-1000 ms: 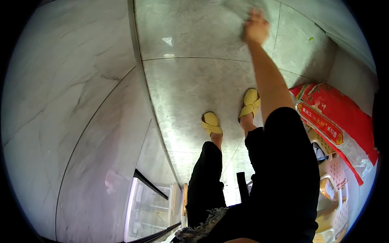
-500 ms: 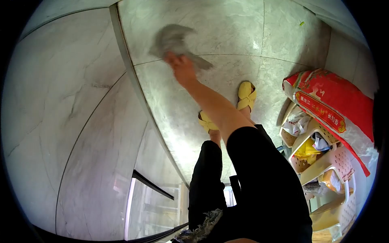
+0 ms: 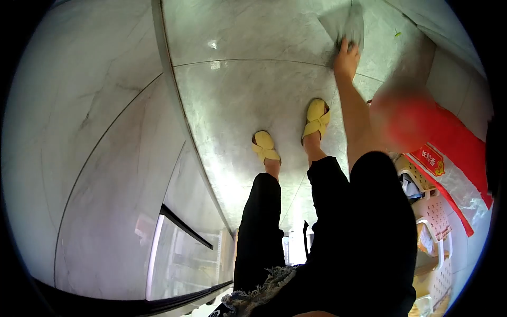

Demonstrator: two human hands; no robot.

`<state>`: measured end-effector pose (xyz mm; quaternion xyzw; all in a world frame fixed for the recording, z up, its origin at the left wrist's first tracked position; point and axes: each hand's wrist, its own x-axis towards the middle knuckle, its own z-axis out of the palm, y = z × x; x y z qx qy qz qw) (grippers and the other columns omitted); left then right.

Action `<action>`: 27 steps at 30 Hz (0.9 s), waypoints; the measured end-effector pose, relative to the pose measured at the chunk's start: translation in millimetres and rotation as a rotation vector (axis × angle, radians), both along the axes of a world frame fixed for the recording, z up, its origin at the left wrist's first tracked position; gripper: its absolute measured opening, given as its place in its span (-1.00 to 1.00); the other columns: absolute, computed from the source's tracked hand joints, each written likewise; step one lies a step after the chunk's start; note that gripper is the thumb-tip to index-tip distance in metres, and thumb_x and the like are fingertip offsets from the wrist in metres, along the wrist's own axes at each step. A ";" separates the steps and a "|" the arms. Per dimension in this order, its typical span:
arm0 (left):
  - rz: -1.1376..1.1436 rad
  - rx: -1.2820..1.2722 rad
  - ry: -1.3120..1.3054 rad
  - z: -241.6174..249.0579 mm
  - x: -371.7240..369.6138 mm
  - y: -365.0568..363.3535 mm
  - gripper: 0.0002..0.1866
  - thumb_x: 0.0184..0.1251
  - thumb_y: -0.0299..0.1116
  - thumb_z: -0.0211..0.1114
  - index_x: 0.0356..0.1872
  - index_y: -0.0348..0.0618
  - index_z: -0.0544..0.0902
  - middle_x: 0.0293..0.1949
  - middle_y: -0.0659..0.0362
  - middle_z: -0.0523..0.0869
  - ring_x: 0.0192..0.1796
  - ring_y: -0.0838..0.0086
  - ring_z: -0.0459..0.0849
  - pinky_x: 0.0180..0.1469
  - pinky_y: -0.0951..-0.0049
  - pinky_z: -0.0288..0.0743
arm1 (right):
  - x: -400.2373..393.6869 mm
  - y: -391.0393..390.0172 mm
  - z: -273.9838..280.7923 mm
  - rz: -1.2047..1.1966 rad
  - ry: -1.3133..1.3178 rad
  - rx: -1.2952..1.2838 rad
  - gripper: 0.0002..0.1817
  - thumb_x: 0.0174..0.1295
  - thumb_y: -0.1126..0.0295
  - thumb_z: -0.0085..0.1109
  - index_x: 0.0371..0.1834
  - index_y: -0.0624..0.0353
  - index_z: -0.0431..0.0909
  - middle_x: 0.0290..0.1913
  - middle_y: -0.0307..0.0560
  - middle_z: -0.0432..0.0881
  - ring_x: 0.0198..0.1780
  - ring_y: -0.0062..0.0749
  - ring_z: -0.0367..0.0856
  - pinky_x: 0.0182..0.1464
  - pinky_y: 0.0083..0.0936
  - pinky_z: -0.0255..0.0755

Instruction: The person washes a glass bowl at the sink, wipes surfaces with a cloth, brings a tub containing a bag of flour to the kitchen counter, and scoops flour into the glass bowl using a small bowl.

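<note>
My right hand [image 3: 346,62] reaches out to the upper right from a black sleeve. Its fingers are closed on a grey cloth [image 3: 344,25], which lies spread against the grey tiled floor [image 3: 243,87]. Folds show in the cloth, and part of it is smeared by motion. A small green scrap [image 3: 397,34] lies on the floor to the right of the cloth. My left hand is out of view.
My feet stand in yellow slippers [image 3: 317,117] below the cloth. To the right, a red rice bag [image 3: 454,134], partly blurred, leans over cream plastic baskets [image 3: 437,208] holding several items. A marbled panel [image 3: 105,132] with a metal edge borders the floor at left.
My right hand has swept the cloth across the floor from the left to the upper right. The forearm now passes in front of the baskets.
</note>
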<state>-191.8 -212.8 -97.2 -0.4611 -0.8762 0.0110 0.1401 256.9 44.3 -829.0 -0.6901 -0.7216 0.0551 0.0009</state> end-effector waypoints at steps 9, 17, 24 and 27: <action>-0.053 -0.036 -0.082 -3.1 -27.9 -50.4 -0.45 0.61 -0.23 -0.01 0.50 -0.25 0.21 0.49 -0.04 0.27 0.50 0.29 0.26 0.54 0.29 0.08 | -121.8 -84.0 93.3 0.029 0.462 -0.694 -0.39 0.10 0.52 0.22 0.32 0.08 0.49 0.12 0.11 0.62 0.11 0.00 0.60 0.12 -0.27 0.48; -0.191 0.151 -0.266 -41.0 4.5 -8.9 -0.43 0.32 -0.33 0.27 0.38 -0.16 0.46 0.42 0.00 0.42 0.46 0.18 0.35 0.48 0.21 0.12 | -71.8 -83.8 318.1 -0.030 0.912 -0.482 -0.38 0.07 0.48 0.17 0.32 0.17 0.48 0.19 0.19 0.61 0.21 -0.03 0.60 0.24 -0.32 0.45; -0.126 0.046 -0.082 -127.2 26.7 -327.9 -0.37 0.31 -0.14 0.25 0.42 0.04 0.41 0.46 0.04 0.35 0.47 0.11 0.30 0.53 -0.03 -0.01 | 0.7 -349.2 409.2 0.018 0.950 -0.463 -0.38 -0.01 0.48 0.13 0.26 0.20 0.52 0.07 0.21 0.67 0.12 -0.09 0.65 0.20 -0.37 0.48; -0.080 -0.014 -0.018 -157.4 37.7 -423.9 -0.35 0.35 -0.18 0.21 0.47 0.09 0.32 0.51 0.07 0.26 0.52 0.18 0.22 0.55 -0.02 -0.06 | 41.5 -403.8 448.8 -0.007 0.924 -0.406 -0.42 -0.01 0.47 0.15 0.21 0.19 0.56 -0.03 0.17 0.71 -0.02 -0.13 0.71 0.10 -0.37 0.52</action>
